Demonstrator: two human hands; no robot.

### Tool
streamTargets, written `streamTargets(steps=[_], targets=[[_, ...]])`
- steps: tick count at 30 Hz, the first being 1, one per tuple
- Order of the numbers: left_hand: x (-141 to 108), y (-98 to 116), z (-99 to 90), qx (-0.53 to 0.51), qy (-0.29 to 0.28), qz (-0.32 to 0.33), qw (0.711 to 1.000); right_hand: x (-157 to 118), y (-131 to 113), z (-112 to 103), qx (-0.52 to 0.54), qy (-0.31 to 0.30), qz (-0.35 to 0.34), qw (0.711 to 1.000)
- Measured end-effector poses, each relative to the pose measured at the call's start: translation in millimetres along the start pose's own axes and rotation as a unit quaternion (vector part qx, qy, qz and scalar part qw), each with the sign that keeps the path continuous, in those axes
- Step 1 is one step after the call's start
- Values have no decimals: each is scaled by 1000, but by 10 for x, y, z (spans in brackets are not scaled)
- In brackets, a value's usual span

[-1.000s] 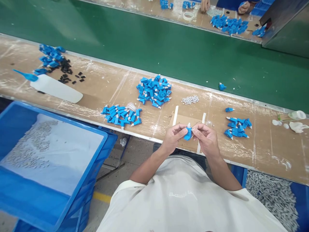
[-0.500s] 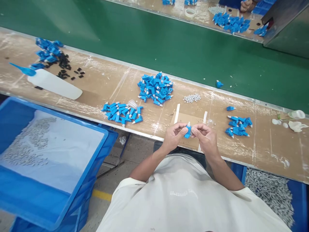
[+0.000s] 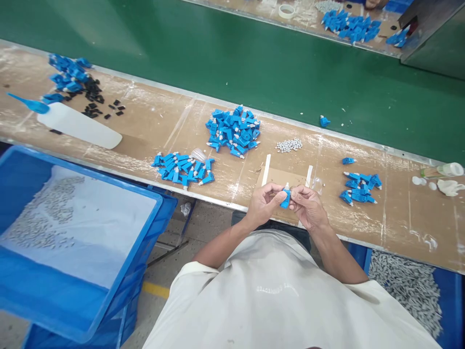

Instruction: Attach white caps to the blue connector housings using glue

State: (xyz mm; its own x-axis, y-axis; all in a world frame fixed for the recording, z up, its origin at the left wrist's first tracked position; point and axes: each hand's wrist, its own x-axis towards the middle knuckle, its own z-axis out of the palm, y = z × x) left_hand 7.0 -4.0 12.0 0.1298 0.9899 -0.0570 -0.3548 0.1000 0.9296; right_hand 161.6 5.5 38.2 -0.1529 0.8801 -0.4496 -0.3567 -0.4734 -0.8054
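Observation:
A small blue plastic part (image 3: 286, 199) with a whitish tip pointing up is held over the near edge of the bench. My left hand (image 3: 263, 206) pinches it from the left between thumb and fingers. On the other side, my right hand (image 3: 309, 206) is closed, its thumb and fingertips pressed at the part's right side. Whether a tiny piece also sits between those right fingertips is hidden. Beneath the hands lies a cardboard sheet (image 3: 285, 178) with white tape strips along its sides. Small grey pieces (image 3: 289, 145) are heaped just beyond it.
Similar blue parts form a big pile (image 3: 233, 131), a nearer pile (image 3: 183, 168) and a right group (image 3: 360, 188). A white squeeze bottle (image 3: 80, 125) lies left, near black pieces (image 3: 92, 92). Blue bins (image 3: 159, 199) stand below. Beyond runs a green surface (image 3: 218, 72).
The blue part has tilted slightly and shifted a little right in my fingers. My right hand has turned, its fingers more curled. The whole view has shifted slightly.

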Motion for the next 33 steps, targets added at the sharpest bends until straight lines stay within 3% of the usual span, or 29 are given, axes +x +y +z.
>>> streamTargets(steps=[7, 10, 12, 14, 16, 18, 21, 26, 29, 33], targets=[[80, -32, 0, 18, -8, 12, 1000, 108, 1, -52, -14, -38, 22, 999], [273, -36, -124, 101, -3, 41, 994, 201, -63, -90, -23, -35, 28, 999], [489, 16, -304, 207, 42, 71, 975, 322, -154, -172, -50, -14, 5, 999], [726, 117, -531, 317, 120, 105, 935, 512, -290, -303, -101, 23, -45, 994], [912, 235, -737, 387, 196, 137, 890, 765, -471, -458, -204, 81, -99, 971], [988, 314, -862, 407, 259, 172, 859, 1060, -690, -607, -340, 161, -129, 918], [877, 259, -861, 401, 305, 218, 836, 1532, -1044, -761, -432, 242, -145, 857], [507, -233, -611, 387, 264, 214, 857, 2232, -1393, -737, -535, 305, -146, 775], [407, -460, -560, 384, 255, 180, 869, 2504, -1400, -650, -575, 300, -134, 749], [363, -496, -634, 412, 255, 147, 862, 2659, -1392, -633, -597, 292, -143, 734]])
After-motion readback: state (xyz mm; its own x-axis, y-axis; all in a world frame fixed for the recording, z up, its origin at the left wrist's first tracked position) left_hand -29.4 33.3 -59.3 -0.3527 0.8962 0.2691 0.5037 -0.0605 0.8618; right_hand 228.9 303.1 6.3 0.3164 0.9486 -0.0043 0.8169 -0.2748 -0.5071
